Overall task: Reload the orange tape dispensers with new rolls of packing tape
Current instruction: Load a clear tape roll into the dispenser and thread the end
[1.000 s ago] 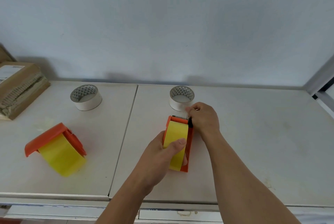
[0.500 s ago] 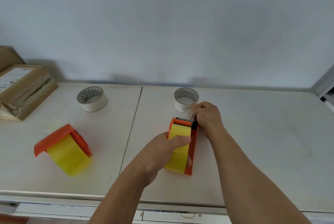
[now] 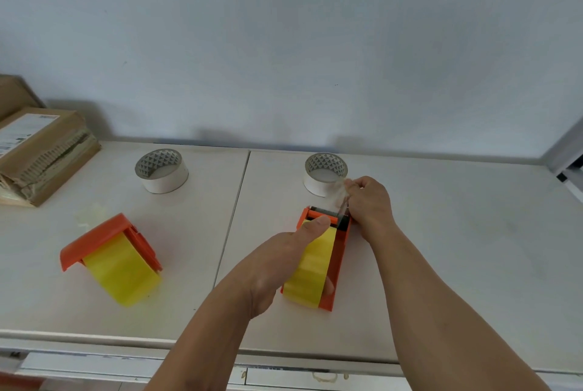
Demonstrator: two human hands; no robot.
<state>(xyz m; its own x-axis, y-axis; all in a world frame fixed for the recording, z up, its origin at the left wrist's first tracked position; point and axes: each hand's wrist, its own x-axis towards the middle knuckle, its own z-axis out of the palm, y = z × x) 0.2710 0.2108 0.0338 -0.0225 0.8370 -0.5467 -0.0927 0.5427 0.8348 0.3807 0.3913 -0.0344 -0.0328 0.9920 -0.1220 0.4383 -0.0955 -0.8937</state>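
An orange tape dispenser (image 3: 336, 259) loaded with a yellow tape roll (image 3: 314, 274) lies near the table's middle. My left hand (image 3: 284, 259) grips the roll and dispenser from the left, thumb up by the cutter end. My right hand (image 3: 367, 204) pinches a strip of clear tape (image 3: 339, 193) pulled up past the dispenser's front end. A second orange dispenser (image 3: 101, 240) with a yellow roll (image 3: 121, 270) lies on its side at the left. Two white empty tape cores (image 3: 162, 170) (image 3: 323, 173) stand toward the back.
A brown cardboard parcel (image 3: 41, 154) with a label sits at the far left against the wall. The white table (image 3: 457, 248) is made of two panels with a seam down the middle. A grey metal frame (image 3: 564, 151) rises at the right edge.
My right hand has drawn the tape end up and away from the dispenser's front. My left thumb has slid forward along the roll to the cutter end. The view shifted slightly.
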